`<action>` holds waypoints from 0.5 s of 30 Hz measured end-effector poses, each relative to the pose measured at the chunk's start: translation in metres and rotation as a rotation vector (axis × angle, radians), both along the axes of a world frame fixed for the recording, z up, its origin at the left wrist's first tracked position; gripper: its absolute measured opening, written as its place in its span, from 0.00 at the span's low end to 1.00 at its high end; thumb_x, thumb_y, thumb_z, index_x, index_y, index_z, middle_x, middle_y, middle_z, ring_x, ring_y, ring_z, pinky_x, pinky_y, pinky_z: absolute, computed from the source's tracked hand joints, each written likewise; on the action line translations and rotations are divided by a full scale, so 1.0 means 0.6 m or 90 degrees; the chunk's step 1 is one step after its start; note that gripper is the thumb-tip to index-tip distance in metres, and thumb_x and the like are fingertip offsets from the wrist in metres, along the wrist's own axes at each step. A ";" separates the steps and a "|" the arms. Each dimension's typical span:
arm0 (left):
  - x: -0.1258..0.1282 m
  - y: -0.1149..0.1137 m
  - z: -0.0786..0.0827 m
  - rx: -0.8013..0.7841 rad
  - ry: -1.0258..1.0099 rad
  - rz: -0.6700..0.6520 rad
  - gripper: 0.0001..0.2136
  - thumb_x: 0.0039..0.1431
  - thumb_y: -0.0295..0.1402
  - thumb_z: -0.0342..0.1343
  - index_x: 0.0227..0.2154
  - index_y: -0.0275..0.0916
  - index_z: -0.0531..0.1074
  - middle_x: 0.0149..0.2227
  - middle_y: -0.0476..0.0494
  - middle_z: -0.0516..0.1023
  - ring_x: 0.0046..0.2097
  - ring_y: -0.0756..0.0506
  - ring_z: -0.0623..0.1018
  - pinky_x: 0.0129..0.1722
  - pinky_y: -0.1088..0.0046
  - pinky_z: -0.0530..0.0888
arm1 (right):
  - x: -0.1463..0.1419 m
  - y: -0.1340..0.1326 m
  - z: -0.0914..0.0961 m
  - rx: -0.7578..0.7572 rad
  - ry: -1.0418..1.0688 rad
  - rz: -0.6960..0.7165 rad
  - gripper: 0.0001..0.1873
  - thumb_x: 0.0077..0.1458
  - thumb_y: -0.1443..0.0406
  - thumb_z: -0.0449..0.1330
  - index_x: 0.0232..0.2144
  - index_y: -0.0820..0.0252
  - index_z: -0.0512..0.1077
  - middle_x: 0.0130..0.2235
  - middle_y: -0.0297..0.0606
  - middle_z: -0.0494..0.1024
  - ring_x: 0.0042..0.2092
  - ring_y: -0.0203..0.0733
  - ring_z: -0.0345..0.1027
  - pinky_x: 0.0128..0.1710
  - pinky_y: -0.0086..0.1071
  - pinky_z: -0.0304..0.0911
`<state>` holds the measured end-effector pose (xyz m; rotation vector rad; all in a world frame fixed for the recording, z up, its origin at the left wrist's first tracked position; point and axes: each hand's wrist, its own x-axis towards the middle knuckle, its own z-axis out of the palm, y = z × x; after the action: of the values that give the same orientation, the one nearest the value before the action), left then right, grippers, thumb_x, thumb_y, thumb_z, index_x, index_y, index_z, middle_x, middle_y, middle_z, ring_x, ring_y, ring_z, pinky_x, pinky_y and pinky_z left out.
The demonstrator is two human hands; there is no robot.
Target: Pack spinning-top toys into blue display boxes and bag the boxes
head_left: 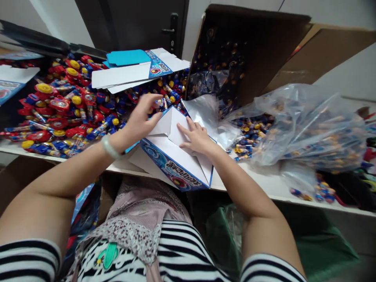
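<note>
A cardboard display box (158,154), blue and printed outside and white inside, stands tilted at the table's front edge. My right hand (195,137) reaches into it with spread fingers, which lie on a white inner panel. At the box's far left corner is my left hand (143,121), its thumb and fingers curved and apart, with nothing visible between them. Just beyond that hand lie small blue-and-yellow toy tubes (170,94). On the left is a heap of red-and-blue toys (58,103) with yellow round parts.
Flat box blanks (123,75) rest on the heap behind my left hand. A large open carton (255,47) stands at the back. To the right are a clear plastic bag (311,125) full of small toys and loose pieces (249,135). A green bag (223,231) sits below the table.
</note>
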<state>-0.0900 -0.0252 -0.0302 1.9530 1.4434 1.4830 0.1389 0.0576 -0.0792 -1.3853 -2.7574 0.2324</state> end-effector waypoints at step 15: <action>0.074 -0.056 -0.218 -0.366 -0.726 -0.205 0.35 0.25 0.46 0.77 0.42 0.40 0.77 0.35 0.44 0.82 0.49 0.36 0.80 0.54 0.57 0.76 | 0.012 0.016 -0.015 0.012 0.074 -0.025 0.48 0.54 0.49 0.64 0.71 0.53 0.52 0.71 0.53 0.53 0.69 0.69 0.50 0.66 0.62 0.49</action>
<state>-0.0455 -0.0586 -0.1611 0.6828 0.8086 1.3932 0.1464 0.0674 -0.0884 -1.3732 -2.6299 0.2761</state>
